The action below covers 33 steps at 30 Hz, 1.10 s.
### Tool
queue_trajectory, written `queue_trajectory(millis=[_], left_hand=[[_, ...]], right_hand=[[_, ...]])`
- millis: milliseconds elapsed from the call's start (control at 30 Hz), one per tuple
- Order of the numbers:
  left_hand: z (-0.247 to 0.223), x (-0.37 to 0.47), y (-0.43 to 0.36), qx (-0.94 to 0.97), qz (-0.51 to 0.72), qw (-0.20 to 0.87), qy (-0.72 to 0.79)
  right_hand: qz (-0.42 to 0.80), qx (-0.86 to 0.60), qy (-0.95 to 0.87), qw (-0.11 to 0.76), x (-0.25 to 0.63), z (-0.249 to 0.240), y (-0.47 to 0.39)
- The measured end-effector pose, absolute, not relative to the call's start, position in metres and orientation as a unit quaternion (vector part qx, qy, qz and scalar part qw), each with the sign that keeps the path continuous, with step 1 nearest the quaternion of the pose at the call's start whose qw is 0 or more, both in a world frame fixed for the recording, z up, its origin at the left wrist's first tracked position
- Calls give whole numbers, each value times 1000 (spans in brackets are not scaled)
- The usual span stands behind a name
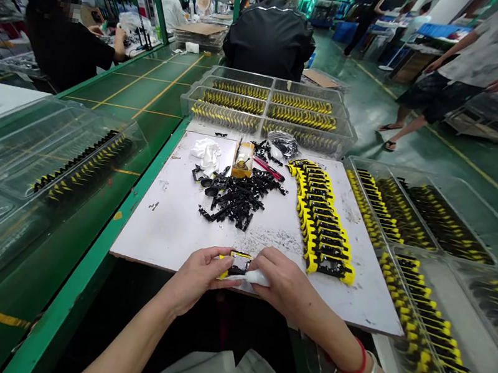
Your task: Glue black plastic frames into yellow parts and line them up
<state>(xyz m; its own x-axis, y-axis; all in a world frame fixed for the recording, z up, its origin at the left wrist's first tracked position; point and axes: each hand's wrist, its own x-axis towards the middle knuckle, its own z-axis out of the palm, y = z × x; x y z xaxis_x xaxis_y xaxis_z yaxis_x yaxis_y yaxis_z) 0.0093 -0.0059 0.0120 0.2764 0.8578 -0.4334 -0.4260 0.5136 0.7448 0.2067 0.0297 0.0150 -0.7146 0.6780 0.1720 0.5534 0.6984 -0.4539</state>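
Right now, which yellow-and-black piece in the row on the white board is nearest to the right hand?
The end piece, closest to the front edge of the white board; the others lie behind it, farther from the right hand.

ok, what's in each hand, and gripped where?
Left hand: yellow-and-black part, pinched at its left end. Right hand: white wad, seemingly cloth or tissue, held at the part's right side; exact grip point hidden.
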Motion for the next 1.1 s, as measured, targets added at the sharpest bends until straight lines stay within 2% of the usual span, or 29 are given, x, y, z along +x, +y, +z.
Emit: queue_trajectory(millis=[200, 333, 433, 633, 900, 1100], left_hand=[[7, 10, -7, 257, 428, 744, 444], [8, 7, -6, 268, 433, 735, 447], [9, 5, -6, 283, 432, 731, 445], [12, 6, -7, 290, 435, 737, 428], [14, 5, -8, 282, 426, 742, 434], [10, 6, -9, 275, 422, 744, 440]], right_hand=[[261, -363, -866, 225, 209, 12, 30], [341, -474, -755, 299, 211, 14, 33], [437, -543, -665, 268, 212, 12, 32], [586, -533, -566, 227, 201, 6, 25], [644, -542, -477, 254, 195, 12, 20], [638, -560, -474, 234, 197, 10, 21]])
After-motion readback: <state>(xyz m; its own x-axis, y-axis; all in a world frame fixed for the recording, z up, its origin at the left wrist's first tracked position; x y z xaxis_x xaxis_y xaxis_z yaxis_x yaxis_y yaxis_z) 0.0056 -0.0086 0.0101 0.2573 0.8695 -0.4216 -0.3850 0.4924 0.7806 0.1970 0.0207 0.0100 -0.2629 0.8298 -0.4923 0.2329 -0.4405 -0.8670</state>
